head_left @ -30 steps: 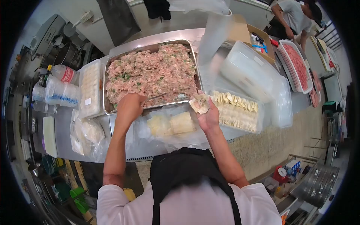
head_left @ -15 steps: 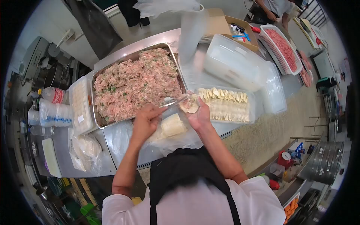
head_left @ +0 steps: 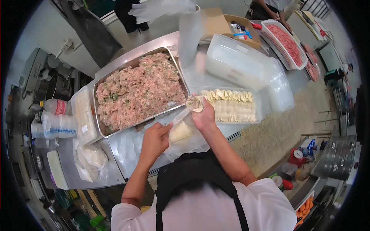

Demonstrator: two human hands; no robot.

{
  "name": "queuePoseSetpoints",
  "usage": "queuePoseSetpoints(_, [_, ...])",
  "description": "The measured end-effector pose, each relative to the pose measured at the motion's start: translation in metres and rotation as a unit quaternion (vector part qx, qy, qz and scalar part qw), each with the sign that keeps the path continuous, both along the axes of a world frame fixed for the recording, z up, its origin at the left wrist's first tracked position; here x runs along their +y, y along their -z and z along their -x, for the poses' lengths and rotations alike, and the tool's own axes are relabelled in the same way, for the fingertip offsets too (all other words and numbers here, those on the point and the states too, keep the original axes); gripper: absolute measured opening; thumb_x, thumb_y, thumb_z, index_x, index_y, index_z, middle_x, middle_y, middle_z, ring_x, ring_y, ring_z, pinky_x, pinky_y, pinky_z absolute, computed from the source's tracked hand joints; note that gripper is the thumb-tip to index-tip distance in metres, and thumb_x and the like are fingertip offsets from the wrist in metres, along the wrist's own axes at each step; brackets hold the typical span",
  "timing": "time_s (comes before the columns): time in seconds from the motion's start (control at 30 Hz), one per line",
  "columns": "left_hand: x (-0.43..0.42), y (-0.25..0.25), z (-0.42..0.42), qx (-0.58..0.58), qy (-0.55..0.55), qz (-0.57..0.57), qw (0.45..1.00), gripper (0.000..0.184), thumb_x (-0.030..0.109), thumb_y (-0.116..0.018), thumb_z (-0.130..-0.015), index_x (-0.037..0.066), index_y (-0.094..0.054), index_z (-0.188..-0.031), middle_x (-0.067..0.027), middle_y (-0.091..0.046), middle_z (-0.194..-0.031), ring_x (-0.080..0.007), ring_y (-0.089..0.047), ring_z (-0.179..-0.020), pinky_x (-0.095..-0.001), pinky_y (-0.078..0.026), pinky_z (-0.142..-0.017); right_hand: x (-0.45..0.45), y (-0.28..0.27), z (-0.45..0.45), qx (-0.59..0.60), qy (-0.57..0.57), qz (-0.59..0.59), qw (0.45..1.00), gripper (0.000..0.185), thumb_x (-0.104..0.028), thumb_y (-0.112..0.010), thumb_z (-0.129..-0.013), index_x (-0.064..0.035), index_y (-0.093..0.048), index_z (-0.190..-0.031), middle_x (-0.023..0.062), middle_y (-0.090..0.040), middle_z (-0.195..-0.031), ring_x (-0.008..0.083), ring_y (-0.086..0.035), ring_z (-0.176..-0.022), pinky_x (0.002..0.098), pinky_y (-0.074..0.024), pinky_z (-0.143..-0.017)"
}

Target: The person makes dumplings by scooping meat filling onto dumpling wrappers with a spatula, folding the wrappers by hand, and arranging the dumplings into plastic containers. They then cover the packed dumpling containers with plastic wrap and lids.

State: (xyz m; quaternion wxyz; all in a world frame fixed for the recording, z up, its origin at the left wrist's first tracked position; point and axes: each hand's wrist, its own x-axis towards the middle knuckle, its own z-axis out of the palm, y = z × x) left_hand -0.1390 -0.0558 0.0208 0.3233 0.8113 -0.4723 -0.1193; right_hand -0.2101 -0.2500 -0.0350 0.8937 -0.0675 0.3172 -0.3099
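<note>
My left hand (head_left: 155, 141) is closed round the handle of a flat-bladed spatula (head_left: 180, 117), its blade slanting up to the right. In my closed right hand (head_left: 204, 116) lies a dumpling wrapper (head_left: 195, 104) with some filling on it, and the blade's tip is close to or touching it. Below the blade, a stack of pale wrappers (head_left: 181, 131) rests on plastic sheeting. A large metal tray (head_left: 101, 129) of minced meat with green bits (head_left: 138, 90) stands to the left. Right of my right hand, a clear plastic box (head_left: 259, 111) holds rows of folded dumplings (head_left: 231, 106).
Stacked translucent boxes (head_left: 239, 63) and a cardboard box (head_left: 216, 24) stand behind. A white basket of minced meat (head_left: 283, 42) is at the far right, near another person's hands (head_left: 274, 16). At left are a lidded box (head_left: 83, 115), a bottle (head_left: 56, 106) and bagged wrappers (head_left: 92, 159).
My left hand has drawn back slightly down and right, and the spatula blade is now tilted more steeply. My right hand keeps the wrapper in nearly the same place, its edges more gathered.
</note>
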Motion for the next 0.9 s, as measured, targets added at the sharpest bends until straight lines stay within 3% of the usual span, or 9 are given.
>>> queuePoseSetpoints(0.13, [-0.013,-0.007,0.010,0.054,-0.037,0.091,0.994,0.035,-0.004,-0.065,-0.080,0.008,-0.075,-0.111,-0.0134,-0.060,-0.073,-0.0285,-0.061,-0.065,-0.0388,-0.048,-0.062,-0.003,0.009,0.008,-0.052,-0.034,0.028,0.998,0.042,-0.024,-0.037,-0.106,0.0065,-0.053,-0.129,0.0160,-0.060,-0.123,0.0277,-0.057,-0.115,0.0396,-0.0441,-0.104])
queuePoseSetpoints(0.33, [-0.006,-0.001,-0.007,0.090,-0.018,0.052,0.994,0.034,-0.004,-0.065,-0.082,0.007,-0.074,-0.112,-0.0129,-0.061,-0.074,-0.0242,-0.057,-0.062,-0.0346,-0.045,-0.059,-0.011,0.001,0.030,-0.259,-0.183,0.102,0.943,0.067,-0.020,-0.058,-0.090,0.0035,-0.032,-0.146,0.0206,-0.047,-0.143,0.0303,-0.052,-0.127,0.0418,-0.0385,-0.112])
queuePoseSetpoints(0.47, [-0.002,-0.025,-0.005,0.141,-0.062,0.080,0.985,0.039,-0.007,-0.067,-0.079,0.008,-0.074,-0.114,-0.0113,-0.065,-0.077,-0.0190,-0.056,-0.062,-0.0314,-0.044,-0.059,0.000,0.010,0.032,0.011,-0.184,0.401,0.898,0.068,-0.002,-0.064,-0.076,0.0010,-0.043,-0.140,0.0154,-0.057,-0.132,0.0230,-0.059,-0.119,0.0350,-0.0466,-0.101])
queuePoseSetpoints(0.53, [-0.003,-0.024,-0.003,0.136,0.004,0.044,0.990,0.037,-0.006,-0.065,-0.080,0.007,-0.073,-0.114,-0.0115,-0.064,-0.076,-0.0188,-0.057,-0.062,-0.0302,-0.045,-0.059,0.007,-0.010,0.032,0.230,-0.187,0.623,0.723,0.057,-0.002,-0.073,-0.071,-0.0006,-0.058,-0.126,0.0116,-0.068,-0.113,0.0189,-0.066,-0.103,0.0327,-0.0526,-0.086])
queuePoseSetpoints(0.57, [-0.002,-0.025,-0.002,0.137,0.006,0.044,0.990,0.037,-0.006,-0.065,-0.080,0.007,-0.073,-0.114,-0.0115,-0.064,-0.076,-0.0188,-0.057,-0.062,-0.0302,-0.045,-0.059,0.009,-0.007,0.032,0.252,-0.101,0.667,0.694,0.039,-0.006,-0.080,-0.070,-0.0018,-0.067,-0.108,0.0081,-0.072,-0.092,0.0191,-0.069,-0.085,0.0325,-0.0537,-0.076])
queuePoseSetpoints(0.7, [0.008,-0.039,-0.004,0.139,0.018,0.002,0.990,0.038,-0.006,-0.064,-0.080,0.006,-0.073,-0.115,-0.0081,-0.063,-0.076,-0.0157,-0.056,-0.067,-0.0282,-0.043,-0.062,-0.003,0.012,0.031,0.223,-0.032,0.766,0.602,0.013,-0.010,-0.073,-0.084,-0.0019,-0.067,-0.093,0.0047,-0.067,-0.078,0.0195,-0.065,-0.068,0.0305,-0.0520,-0.063])
queuePoseSetpoints(0.73, [0.015,-0.041,-0.009,0.151,0.000,0.052,0.987,0.038,-0.006,-0.063,-0.081,0.006,-0.073,-0.116,-0.0086,-0.063,-0.075,-0.0156,-0.056,-0.066,-0.0277,-0.043,-0.061,-0.010,0.005,0.036,0.229,-0.033,0.765,0.601,0.013,-0.010,-0.073,-0.084,-0.0019,-0.067,-0.093,0.0047,-0.067,-0.078,0.0195,-0.065,-0.068,0.0305,-0.0520,-0.063])
queuePoseSetpoints(0.8, [0.024,-0.046,-0.018,0.112,-0.049,0.120,0.985,0.039,-0.006,-0.064,-0.081,0.005,-0.072,-0.117,-0.0064,-0.061,-0.076,-0.0124,-0.054,-0.068,-0.0253,-0.042,-0.062,-0.029,-0.014,0.055,0.151,-0.254,0.439,0.849,0.014,-0.017,-0.062,-0.096,-0.0031,-0.063,-0.093,0.0060,-0.066,-0.077,0.0156,-0.063,-0.066,0.0287,-0.0491,-0.058])
queuePoseSetpoints(0.9, [0.035,-0.043,-0.025,0.136,-0.065,0.141,0.978,0.040,-0.006,-0.064,-0.082,0.004,-0.071,-0.119,-0.0048,-0.061,-0.079,-0.0110,-0.052,-0.069,-0.0238,-0.041,-0.063,-0.052,-0.023,0.078,0.135,-0.101,0.365,0.916,0.030,-0.029,-0.055,-0.103,-0.0054,-0.060,-0.085,0.0030,-0.064,-0.075,0.0078,-0.055,-0.056,0.0218,-0.0389,-0.047])
